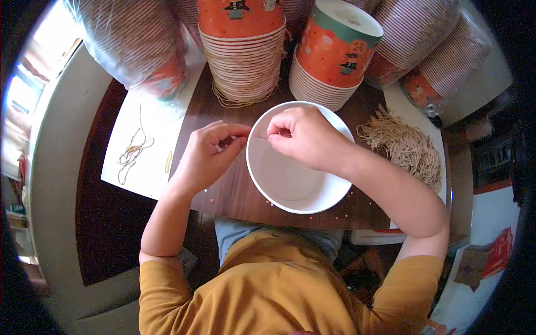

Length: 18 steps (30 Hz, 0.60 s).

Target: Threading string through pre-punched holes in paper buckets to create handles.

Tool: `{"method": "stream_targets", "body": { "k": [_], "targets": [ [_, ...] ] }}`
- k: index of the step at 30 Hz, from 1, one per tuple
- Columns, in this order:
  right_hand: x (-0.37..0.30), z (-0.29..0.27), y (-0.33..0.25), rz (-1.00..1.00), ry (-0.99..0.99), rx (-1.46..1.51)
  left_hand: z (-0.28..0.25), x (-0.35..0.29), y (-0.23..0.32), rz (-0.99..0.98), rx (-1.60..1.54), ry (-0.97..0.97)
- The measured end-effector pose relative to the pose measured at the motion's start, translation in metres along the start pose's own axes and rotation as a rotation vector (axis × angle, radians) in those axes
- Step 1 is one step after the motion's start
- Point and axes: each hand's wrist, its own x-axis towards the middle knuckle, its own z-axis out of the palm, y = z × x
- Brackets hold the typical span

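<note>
A white-lined paper bucket [285, 184] stands in front of me with its open mouth facing up. My right hand [310, 137] reaches over its far right rim, and its fingers pinch a thin tan string [261, 137] just inside the left wall. Outside that same wall, my left hand [207, 153] has thumb and forefinger pressed together at the rim. What lies between those left fingertips is hidden. The bucket's outer side is out of sight.
Behind the bucket rise a tall nested stack [243, 61] draped with strings and a shorter orange-and-green stack [335, 56]. Plastic-wrapped stacks [131, 44] flank them. A heap of tan strings [402, 145] lies at right; loose strings [133, 151] lie on white board at left.
</note>
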Motion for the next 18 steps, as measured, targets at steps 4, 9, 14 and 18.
{"method": "stream_targets", "body": {
  "k": [4, 9, 14, 18],
  "targets": [
    [0.0022, 0.0032, 0.0007, -0.048, 0.041, -0.002, 0.0003, 0.0004, 0.0001, -0.005, -0.003, -0.005],
    [0.0024, 0.0095, 0.0058, -0.053, 0.024, -0.012, 0.0001, 0.0008, 0.0022, -0.027, 0.004, -0.015],
    [0.0031, 0.0088, 0.0065, -0.113, 0.063, -0.043, -0.0013, 0.0001, 0.0048, -0.011, 0.02, -0.023],
    [0.0019, 0.0074, 0.0031, -0.136, 0.092, -0.046, -0.0019, 0.0006, 0.0059, 0.001, 0.041, -0.025]
  ]
}}
